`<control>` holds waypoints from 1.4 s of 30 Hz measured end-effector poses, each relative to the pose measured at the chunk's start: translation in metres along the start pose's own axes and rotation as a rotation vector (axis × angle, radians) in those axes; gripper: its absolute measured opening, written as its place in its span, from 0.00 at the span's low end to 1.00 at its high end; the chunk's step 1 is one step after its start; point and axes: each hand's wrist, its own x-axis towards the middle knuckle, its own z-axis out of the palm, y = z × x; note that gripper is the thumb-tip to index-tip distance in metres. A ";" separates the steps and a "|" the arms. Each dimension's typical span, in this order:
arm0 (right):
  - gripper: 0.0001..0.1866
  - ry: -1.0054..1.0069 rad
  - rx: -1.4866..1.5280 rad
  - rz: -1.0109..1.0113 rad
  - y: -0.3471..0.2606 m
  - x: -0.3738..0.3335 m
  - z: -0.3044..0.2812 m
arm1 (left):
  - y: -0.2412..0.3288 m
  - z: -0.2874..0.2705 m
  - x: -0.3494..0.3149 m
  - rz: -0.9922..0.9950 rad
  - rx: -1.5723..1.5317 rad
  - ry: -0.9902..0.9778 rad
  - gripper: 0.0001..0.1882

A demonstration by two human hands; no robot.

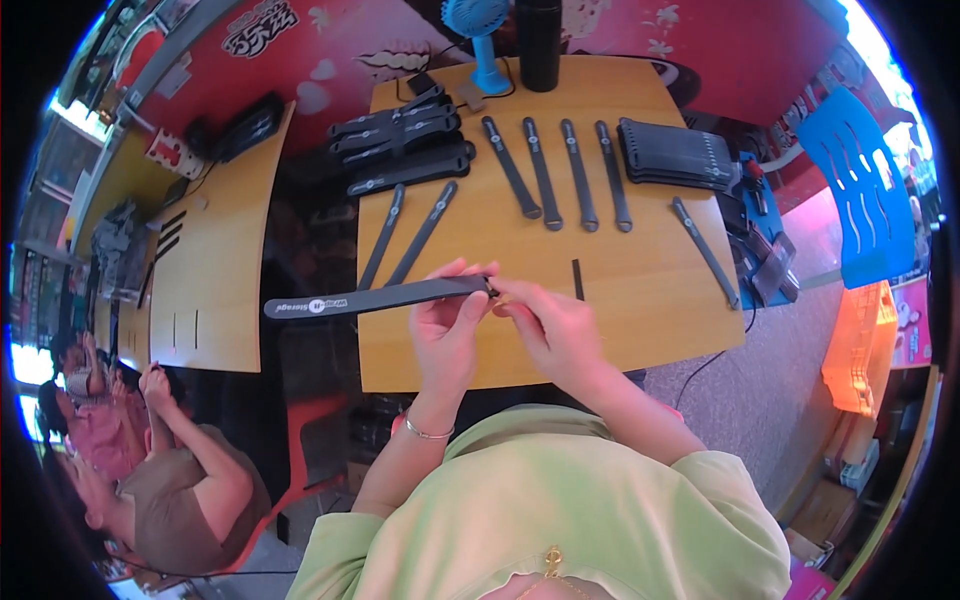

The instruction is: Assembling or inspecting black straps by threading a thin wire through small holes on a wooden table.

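Observation:
Over the near part of the wooden table, my left hand (445,325) is closed on a long black strap (370,298) with white printing. Its rounded free end sticks out to the left. At the strap's other end my right hand (548,328) pinches with thumb and fingertips; the small part between the fingers is mostly hidden. Two similar straps (420,232) lie slanted just beyond my left hand. Beyond my right hand, several more straps (578,175) lie side by side, and a short narrow black strip (577,279) lies nearer.
Stacks of bundled black straps (400,140) and flat black straps (675,153) sit at the back. A blue fan (484,50) and a black bottle (539,45) stand at the far edge. Right are a blue chair back (860,185) and an orange crate (862,350); people sit left.

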 end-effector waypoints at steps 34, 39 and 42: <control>0.15 -0.121 0.318 0.413 -0.017 0.007 -0.003 | 0.002 0.001 -0.003 0.193 0.339 -0.019 0.16; 0.13 -0.183 0.777 0.621 -0.012 0.010 0.000 | 0.001 -0.003 0.000 0.377 0.534 -0.042 0.14; 0.14 -0.138 0.752 0.580 -0.010 0.008 0.008 | 0.002 -0.004 0.002 0.439 0.662 -0.072 0.14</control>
